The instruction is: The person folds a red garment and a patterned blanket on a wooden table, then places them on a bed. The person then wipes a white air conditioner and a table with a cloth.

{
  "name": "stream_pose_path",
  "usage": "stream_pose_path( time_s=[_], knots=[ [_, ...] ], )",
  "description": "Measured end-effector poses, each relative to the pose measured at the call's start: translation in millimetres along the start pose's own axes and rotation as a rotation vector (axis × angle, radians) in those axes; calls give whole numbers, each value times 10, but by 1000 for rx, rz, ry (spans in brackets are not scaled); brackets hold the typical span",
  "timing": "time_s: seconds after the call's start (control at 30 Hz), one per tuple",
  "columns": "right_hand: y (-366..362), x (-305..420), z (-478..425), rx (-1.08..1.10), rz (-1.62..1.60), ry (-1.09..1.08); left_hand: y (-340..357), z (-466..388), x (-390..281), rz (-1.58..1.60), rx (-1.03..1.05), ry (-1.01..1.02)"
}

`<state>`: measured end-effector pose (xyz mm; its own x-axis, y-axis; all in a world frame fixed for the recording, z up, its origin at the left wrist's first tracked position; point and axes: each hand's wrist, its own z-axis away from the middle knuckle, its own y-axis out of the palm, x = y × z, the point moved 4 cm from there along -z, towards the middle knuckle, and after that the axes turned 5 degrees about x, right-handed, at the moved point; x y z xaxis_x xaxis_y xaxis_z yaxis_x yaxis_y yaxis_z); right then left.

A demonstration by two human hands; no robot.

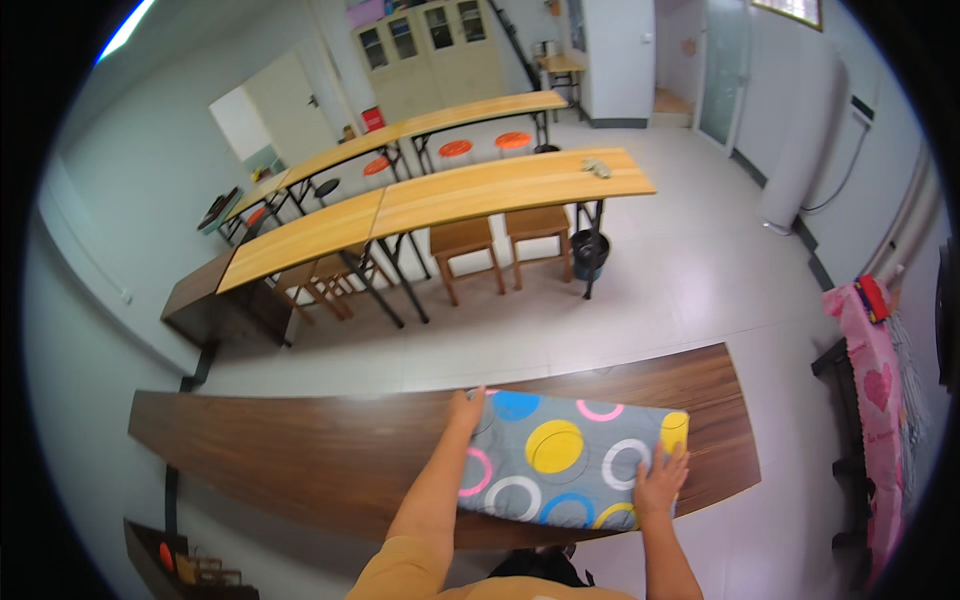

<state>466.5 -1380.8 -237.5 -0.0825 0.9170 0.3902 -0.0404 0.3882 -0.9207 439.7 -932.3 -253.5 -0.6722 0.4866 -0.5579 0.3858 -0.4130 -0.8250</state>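
Observation:
A flat, rectangular piece of grey fabric, perhaps folded or a cushion (566,480), with blue, yellow, pink and white circles and rings, lies on the dark wood-grain table (315,442) in front of me. At its far left corner is my left hand (468,409), its fingers at the edge; whether they grip it is not plain. My right hand (661,478) rests on the right part of the fabric with fingers spread. The near edge of the fabric reaches the table's near edge.
Beyond the table stand light wooden tables (510,180) with wooden stools (461,238) and a black bin (590,251). Orange stools (455,148) are farther back. On the right, a pink printed cloth (874,390) covers a rack or stand near the wall.

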Motion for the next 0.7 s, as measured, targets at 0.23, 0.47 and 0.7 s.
stream_pose_path(
  time_s=[0.23, 0.47, 0.7],
  knots=[
    [223, -134, 53, 36, 35, -73, 307, 27, 149, 86, -166, -20],
    [137, -232, -31, 94, -108, -25, 203, -74, 37, 55, -21, 179],
    [397, -915, 115, 359, -667, 413, -219, 1109, 499, 353, 434, 113]
  ],
)
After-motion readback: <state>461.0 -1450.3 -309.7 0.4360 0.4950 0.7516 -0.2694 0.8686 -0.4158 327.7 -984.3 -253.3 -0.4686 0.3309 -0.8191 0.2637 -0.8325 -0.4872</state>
